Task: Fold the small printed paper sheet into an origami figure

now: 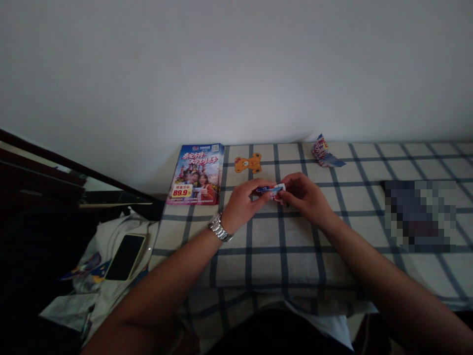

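Two hands of yours are busy with one small piece of printed paper (pixel 273 190), held just above the checked tablecloth (pixel 264 242) and in front of you. Your left hand (pixel 245 203) pinches its left end between thumb and fingers; your right hand (pixel 306 199) has thumb and fingertips closed at the other end, by a white edge. The fingers cover much of the piece, so you cannot tell from here how many folds it has or what shape it is taking.

As a judgement, you are partway through with this one: it looks already small and compact, but it is in your grip and not yet set down. Farther back on the right, one creased paper shape (pixel 323 152) lies on the cloth, with similar blue and red print. It seems to have been worked already, though whether it counts as finished is unclear. On the left, the leaflets (pixel 197 172) lie flat in a stack, the top one unfolded; how many are there cannot be counted. Between the stack and the creased shape lies a flat orange bear (pixel 248 163), which neither hand touches.
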`<state>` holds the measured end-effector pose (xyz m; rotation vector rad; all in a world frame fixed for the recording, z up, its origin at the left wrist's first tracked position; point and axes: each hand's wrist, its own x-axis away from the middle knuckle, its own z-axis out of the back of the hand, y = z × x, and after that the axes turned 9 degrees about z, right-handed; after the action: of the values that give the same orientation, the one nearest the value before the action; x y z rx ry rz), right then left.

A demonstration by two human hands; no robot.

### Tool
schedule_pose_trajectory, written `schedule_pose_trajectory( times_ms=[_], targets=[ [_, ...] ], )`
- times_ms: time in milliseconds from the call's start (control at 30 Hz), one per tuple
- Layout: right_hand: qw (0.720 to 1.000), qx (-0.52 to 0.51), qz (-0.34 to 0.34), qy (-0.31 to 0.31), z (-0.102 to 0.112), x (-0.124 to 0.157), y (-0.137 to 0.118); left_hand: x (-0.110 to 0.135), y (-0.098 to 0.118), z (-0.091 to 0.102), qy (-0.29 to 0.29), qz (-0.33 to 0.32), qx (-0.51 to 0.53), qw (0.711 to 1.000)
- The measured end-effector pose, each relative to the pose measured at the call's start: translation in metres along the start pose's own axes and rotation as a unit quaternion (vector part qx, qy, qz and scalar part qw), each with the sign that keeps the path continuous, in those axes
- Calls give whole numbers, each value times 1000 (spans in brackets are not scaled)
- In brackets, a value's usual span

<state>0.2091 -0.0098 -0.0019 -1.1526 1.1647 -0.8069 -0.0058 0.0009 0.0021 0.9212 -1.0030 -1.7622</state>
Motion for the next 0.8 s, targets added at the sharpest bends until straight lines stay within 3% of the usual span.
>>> schedule_pose_trajectory(
  times_ms=[667, 800],
  targets=[
    [999, 51, 5, 14, -2, 3, 0, 0, -2, -2, 20, 27, 48, 998],
    [998, 61, -20, 14, -3, 1, -5, 0, 0, -3, 23, 28, 53, 998]
  ],
)
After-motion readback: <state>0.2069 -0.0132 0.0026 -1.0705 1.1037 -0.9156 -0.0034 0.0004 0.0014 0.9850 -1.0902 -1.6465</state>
